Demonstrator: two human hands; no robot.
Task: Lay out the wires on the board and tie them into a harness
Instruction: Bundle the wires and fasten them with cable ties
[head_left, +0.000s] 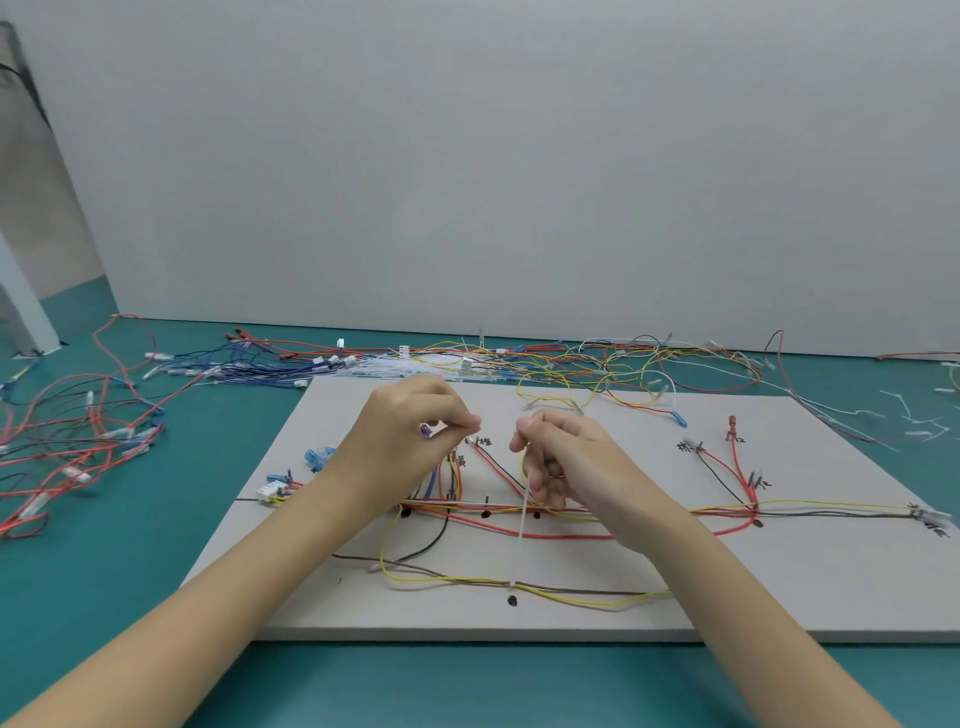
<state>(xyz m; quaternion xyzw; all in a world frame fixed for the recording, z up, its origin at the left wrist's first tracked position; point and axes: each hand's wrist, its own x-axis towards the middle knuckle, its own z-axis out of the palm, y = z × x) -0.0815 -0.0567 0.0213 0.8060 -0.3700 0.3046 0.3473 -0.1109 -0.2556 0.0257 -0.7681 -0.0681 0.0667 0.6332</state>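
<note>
Wires (519, 512) lie along the board (779, 587); left hand (410, 441) pinches something small at 11 o'clock, right hand (558, 457) grips a tie (525, 512) at centre. Risk: pulling hard may drag the bundle off its pegs or skip a strand

A teal table surface (156, 519) stretches beneath a plain grey-white wall panel (467, 156) that stands along its far edge. At the far left, a white post (23, 306) rises from the tabletop, with a translucent mesh-like screen (36, 171) slanting up behind it. Near the right edge, a scatter of short white clipped strips (919, 421) lies on the teal surface, well apart from the wall.
</note>
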